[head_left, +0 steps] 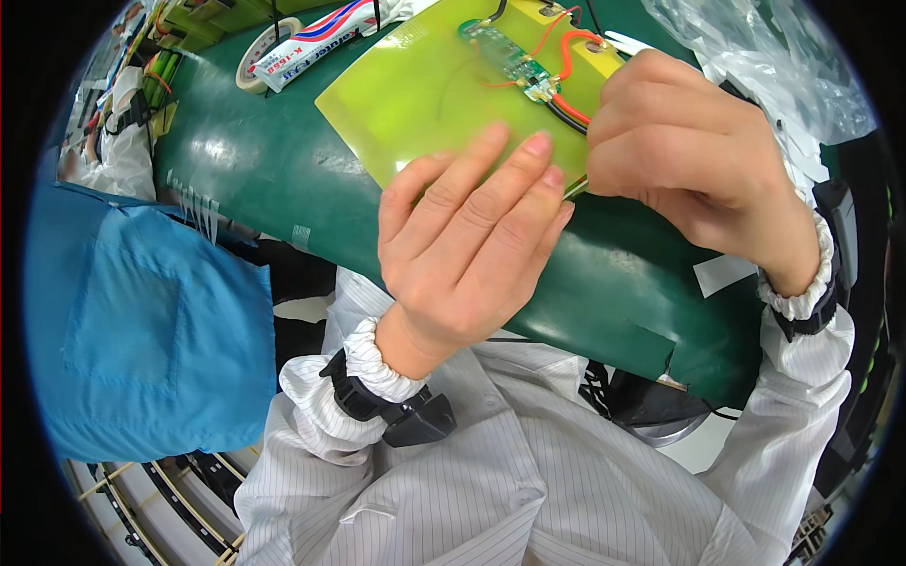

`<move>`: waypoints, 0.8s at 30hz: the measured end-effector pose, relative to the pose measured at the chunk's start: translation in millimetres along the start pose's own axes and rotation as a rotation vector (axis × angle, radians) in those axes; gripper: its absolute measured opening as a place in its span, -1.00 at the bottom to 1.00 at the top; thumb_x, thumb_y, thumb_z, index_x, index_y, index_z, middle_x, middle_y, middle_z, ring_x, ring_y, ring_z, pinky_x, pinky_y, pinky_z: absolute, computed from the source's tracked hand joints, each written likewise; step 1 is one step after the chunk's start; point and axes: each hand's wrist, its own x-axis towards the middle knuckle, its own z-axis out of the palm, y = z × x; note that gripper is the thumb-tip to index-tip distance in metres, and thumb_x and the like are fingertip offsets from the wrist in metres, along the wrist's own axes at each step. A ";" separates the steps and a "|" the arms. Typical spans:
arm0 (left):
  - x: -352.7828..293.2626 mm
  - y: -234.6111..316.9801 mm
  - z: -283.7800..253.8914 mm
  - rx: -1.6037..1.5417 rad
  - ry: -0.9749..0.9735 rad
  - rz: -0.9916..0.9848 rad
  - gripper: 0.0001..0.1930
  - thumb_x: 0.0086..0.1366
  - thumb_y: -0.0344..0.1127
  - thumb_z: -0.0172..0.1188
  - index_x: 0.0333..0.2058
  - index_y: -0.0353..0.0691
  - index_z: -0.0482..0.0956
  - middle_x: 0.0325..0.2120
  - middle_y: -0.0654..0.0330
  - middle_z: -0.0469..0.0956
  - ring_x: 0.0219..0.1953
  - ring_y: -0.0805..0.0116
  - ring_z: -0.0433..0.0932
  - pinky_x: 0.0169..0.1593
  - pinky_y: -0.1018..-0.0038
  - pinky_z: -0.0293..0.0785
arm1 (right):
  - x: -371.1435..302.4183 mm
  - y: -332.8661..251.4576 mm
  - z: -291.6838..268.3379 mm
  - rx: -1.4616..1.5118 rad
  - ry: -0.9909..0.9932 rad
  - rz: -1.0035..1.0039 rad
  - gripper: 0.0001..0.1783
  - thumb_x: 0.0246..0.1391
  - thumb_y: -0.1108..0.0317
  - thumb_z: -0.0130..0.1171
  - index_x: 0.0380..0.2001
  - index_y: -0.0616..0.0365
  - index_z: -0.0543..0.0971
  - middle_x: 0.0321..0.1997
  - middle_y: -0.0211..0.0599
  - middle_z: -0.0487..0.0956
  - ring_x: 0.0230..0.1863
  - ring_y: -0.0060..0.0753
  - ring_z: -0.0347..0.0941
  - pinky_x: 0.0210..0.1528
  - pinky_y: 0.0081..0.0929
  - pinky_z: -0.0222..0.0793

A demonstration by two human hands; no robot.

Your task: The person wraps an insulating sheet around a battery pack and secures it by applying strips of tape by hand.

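On the green counter (pixel 283 132), toward the top of my head view, lies the yellow-green panel (pixel 406 104), with a small circuit board (pixel 511 62) resting on it. I have the left hand (pixel 461 241) over the panel's near edge, its grip open and the fingers stretched out; the fingertips blur, so I cannot tell whether they press or hover. I have the right hand (pixel 698 156) at the panel's right side, fingers curled in, but their tips are hidden from me and I cannot tell whether its grip is closed on anything. As far as I can judge, the wiring is mostly done: a thick red wire (pixel 572 108) and a black wire (pixel 567 120) leave the circuit board toward the right hand, and an orange wire (pixel 566 57) bends up to the panel's far side. The circuit board lies bare, with no wrap that I can see; how much else is left, I cannot say. A roll of tape (pixel 247 70) and a white tube (pixel 316 43) sit together beyond the left hand, well apart from it.
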 end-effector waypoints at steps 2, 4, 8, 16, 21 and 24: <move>0.7 0.5 -0.6 -0.001 0.005 0.002 -0.83 -0.05 -0.38 0.30 -0.41 -0.16 0.59 -0.30 0.25 0.60 -0.18 0.31 0.55 -0.16 0.44 0.35 | -1.6 -2.2 -3.6 -0.034 -0.014 -0.038 -0.85 -0.32 0.54 0.21 -0.55 0.23 0.48 -0.50 -0.25 0.46 -0.41 -0.14 0.36 -0.33 -0.37 0.31; -0.1 0.8 -1.4 -0.004 0.007 0.002 -0.84 -0.05 -0.37 0.29 -0.41 -0.17 0.58 -0.31 0.23 0.60 -0.17 0.30 0.55 -0.18 0.44 0.36 | -4.8 -11.5 -24.3 -0.008 -0.036 -0.055 -0.86 -0.29 0.52 0.20 -0.54 0.23 0.49 -0.48 -0.25 0.47 -0.41 -0.12 0.36 -0.34 -0.37 0.31; -0.6 3.9 -5.8 -0.050 -0.032 -0.047 -0.79 -0.06 -0.41 0.33 -0.36 -0.19 0.60 -0.28 0.20 0.61 -0.13 0.29 0.55 -0.04 0.44 0.33 | -5.6 -22.0 -18.4 0.034 -0.079 -0.006 -0.89 -0.23 0.49 0.17 -0.51 0.22 0.53 -0.46 -0.27 0.48 -0.39 -0.11 0.34 -0.36 -0.36 0.31; 0.2 -0.9 -0.5 -0.032 0.002 0.027 -0.84 -0.03 -0.35 0.28 -0.42 -0.21 0.58 -0.30 0.21 0.59 -0.17 0.28 0.54 -0.19 0.45 0.37 | -7.0 -6.8 0.5 -0.001 -0.010 -0.014 -0.78 -0.35 0.50 0.27 -0.48 0.20 0.53 -0.45 -0.27 0.48 -0.40 -0.18 0.34 -0.37 -0.40 0.30; -0.6 -1.5 -2.2 -0.013 -0.014 0.024 -0.83 -0.02 -0.33 0.28 -0.41 -0.21 0.58 -0.30 0.21 0.59 -0.16 0.28 0.54 -0.19 0.45 0.36 | -2.9 -5.8 5.4 -0.049 0.003 -0.039 -0.76 -0.37 0.52 0.26 -0.48 0.22 0.53 -0.45 -0.26 0.48 -0.41 -0.19 0.34 -0.39 -0.42 0.30; 0.2 0.4 -5.5 -0.029 -0.038 -0.003 -0.83 -0.02 -0.35 0.30 -0.41 -0.20 0.58 -0.29 0.20 0.60 -0.15 0.28 0.54 -0.12 0.44 0.34 | -1.2 -4.4 6.8 -0.066 0.011 -0.059 -0.77 -0.37 0.53 0.25 -0.48 0.22 0.53 -0.45 -0.26 0.48 -0.41 -0.19 0.34 -0.39 -0.42 0.30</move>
